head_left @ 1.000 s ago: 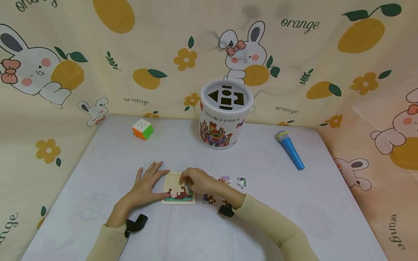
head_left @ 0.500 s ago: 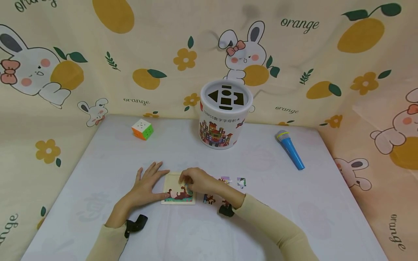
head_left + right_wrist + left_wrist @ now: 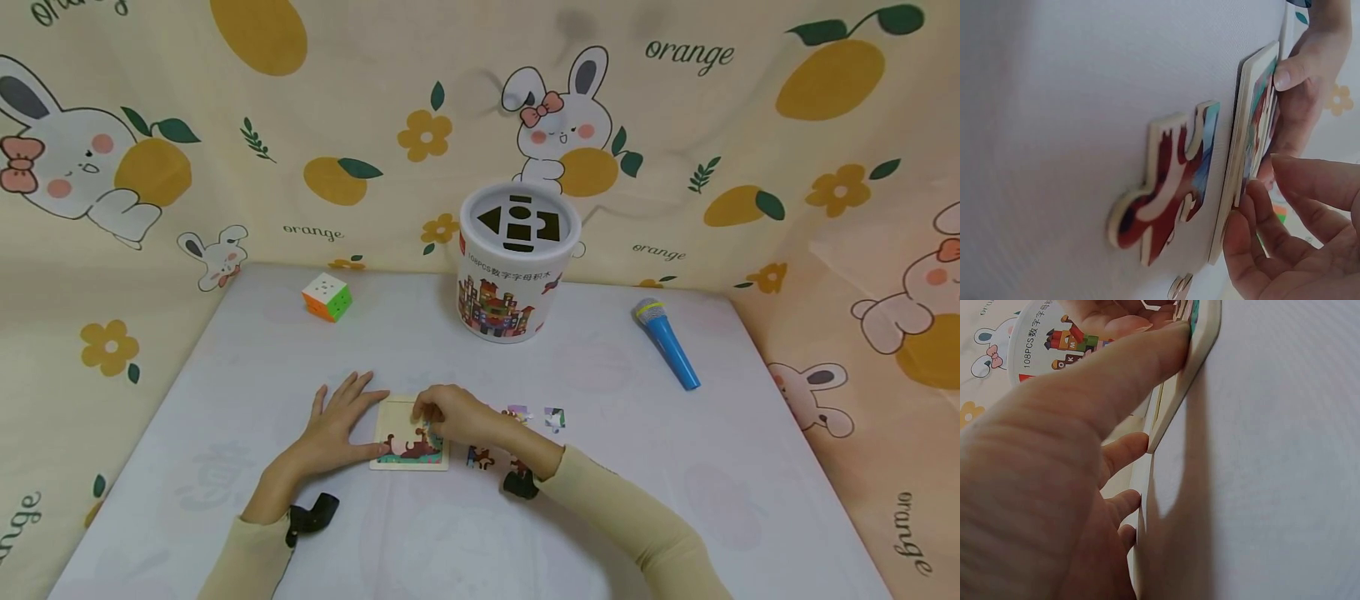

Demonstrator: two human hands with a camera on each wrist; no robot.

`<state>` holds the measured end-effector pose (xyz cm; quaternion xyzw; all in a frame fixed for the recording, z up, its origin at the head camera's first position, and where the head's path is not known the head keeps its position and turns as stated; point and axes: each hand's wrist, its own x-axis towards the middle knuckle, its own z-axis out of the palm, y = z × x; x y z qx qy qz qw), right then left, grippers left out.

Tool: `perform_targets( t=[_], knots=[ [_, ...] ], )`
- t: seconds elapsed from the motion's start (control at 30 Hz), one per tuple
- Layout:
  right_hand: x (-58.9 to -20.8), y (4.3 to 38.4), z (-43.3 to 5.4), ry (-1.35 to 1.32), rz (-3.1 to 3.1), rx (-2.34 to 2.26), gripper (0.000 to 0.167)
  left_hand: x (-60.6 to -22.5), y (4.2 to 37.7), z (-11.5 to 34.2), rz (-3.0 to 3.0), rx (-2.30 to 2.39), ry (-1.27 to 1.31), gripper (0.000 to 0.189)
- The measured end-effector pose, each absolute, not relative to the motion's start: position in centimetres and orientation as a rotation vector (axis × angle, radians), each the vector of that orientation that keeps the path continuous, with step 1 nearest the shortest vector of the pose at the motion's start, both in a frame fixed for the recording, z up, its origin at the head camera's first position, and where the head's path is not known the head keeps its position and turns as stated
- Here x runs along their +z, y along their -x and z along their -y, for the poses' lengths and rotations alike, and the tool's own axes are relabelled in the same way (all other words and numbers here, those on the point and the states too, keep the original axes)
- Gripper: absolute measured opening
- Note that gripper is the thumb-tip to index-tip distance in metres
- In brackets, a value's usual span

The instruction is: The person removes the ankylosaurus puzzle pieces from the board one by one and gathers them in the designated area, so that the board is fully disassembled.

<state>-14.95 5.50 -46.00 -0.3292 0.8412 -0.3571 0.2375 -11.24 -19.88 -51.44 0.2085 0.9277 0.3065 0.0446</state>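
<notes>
My left hand (image 3: 341, 425) lies spread at the left side of a small wooden jigsaw puzzle board (image 3: 397, 406). In the left wrist view its thumb (image 3: 1160, 353) rests on the board's rim, with a fingertip at the corner. Along its lower part the board holds fitted pieces in brown, pink and teal. Over its right side is my right hand (image 3: 453, 415), fingers bent down, tips right at the pieces there. In the right wrist view the thumb (image 3: 1310, 178) stands a little apart from the fingertips; I cannot tell whether they pinch a piece.
Loose puzzle pieces lie right of the board, among them a red-brown piece (image 3: 1166, 175) and a white-and-green one (image 3: 555, 418). Farther back stand a puzzle cube (image 3: 327, 297) and a white block bucket (image 3: 510, 287). A blue toy microphone (image 3: 667, 346) lies at the right.
</notes>
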Motion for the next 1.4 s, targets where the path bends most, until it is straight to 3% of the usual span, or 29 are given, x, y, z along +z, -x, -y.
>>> perform_targets(
  t=[0.5,1.4],
  knots=[
    [-46.56,14.94,-5.13,1.008,-2.416,-0.699,0.025,-51.41,11.24,19.88,-2.836,0.942,-0.644,0.082],
    [-46.43,14.74,-5.34,0.975,-2.363,-0.801,0.024,-51.40,11.20,19.90,-2.832,0.945,-0.640,0.082]
  ],
)
